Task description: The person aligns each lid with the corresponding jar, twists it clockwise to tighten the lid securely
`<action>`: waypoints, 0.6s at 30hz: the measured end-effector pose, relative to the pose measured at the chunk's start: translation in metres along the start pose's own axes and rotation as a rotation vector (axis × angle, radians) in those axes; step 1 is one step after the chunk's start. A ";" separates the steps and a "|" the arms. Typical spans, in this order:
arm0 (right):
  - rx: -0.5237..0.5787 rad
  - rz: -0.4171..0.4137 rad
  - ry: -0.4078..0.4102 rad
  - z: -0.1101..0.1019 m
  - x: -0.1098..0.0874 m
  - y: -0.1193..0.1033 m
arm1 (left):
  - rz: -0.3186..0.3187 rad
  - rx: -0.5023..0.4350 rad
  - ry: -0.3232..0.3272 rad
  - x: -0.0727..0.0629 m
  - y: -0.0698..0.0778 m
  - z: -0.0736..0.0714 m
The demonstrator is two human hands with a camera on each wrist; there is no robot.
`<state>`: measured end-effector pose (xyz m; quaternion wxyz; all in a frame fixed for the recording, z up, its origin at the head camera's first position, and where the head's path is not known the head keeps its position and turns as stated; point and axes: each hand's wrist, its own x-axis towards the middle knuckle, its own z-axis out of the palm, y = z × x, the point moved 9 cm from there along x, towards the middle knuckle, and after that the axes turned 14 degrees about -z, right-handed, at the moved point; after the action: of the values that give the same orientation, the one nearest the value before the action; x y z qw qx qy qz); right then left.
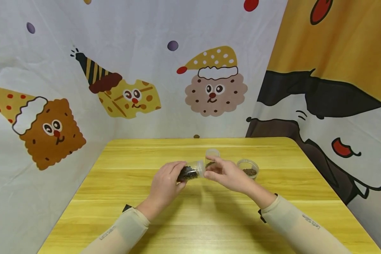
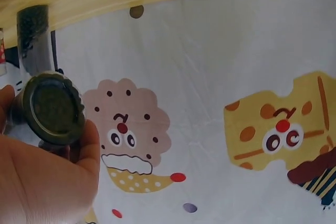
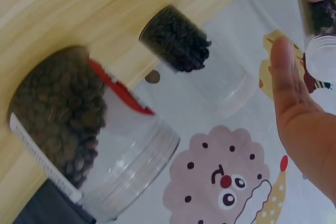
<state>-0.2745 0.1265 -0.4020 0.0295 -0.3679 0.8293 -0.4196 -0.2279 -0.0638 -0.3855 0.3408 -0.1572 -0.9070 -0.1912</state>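
My left hand (image 1: 165,183) grips a small clear jar (image 1: 190,171) part full of dark pieces. The jar lies tipped on its side, its pale cap (image 3: 321,59) turned toward the right hand. In the left wrist view the round base (image 2: 55,109) faces the camera between thumb and fingers. My right hand (image 1: 231,176) is right by the capped end, thumb and fingers spread around nothing. From the right wrist, its fingers (image 3: 286,59) look extended, beside the cap.
Behind the right hand stands a narrow clear jar (image 3: 176,40), about half full of dark bean-like pieces. To its right is a wider clear jar (image 3: 58,103) with brown bean-like pieces and a red-edged label. Both stand on the wooden table (image 1: 206,218), before a printed cloth backdrop (image 1: 165,116).
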 end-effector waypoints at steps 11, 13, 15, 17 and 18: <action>-0.317 -0.442 0.057 -0.014 -0.002 -0.042 | -0.199 -0.139 -0.221 -0.003 -0.014 0.014; -0.331 -0.480 0.051 -0.013 -0.003 -0.046 | -0.223 -0.178 -0.259 -0.004 -0.015 0.017; -0.341 -0.511 0.051 -0.011 -0.003 -0.050 | -0.246 -0.206 -0.281 -0.005 -0.016 0.020; -0.358 -0.536 0.058 -0.010 -0.003 -0.052 | -0.254 -0.223 -0.287 -0.005 -0.016 0.020; -0.367 -0.546 0.063 -0.010 -0.003 -0.052 | -0.254 -0.225 -0.286 -0.006 -0.016 0.020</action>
<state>-0.2449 0.1156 -0.3590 -0.1765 -0.5627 0.7622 -0.2669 -0.2416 -0.0695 -0.4069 0.1622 -0.1043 -0.9315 -0.3085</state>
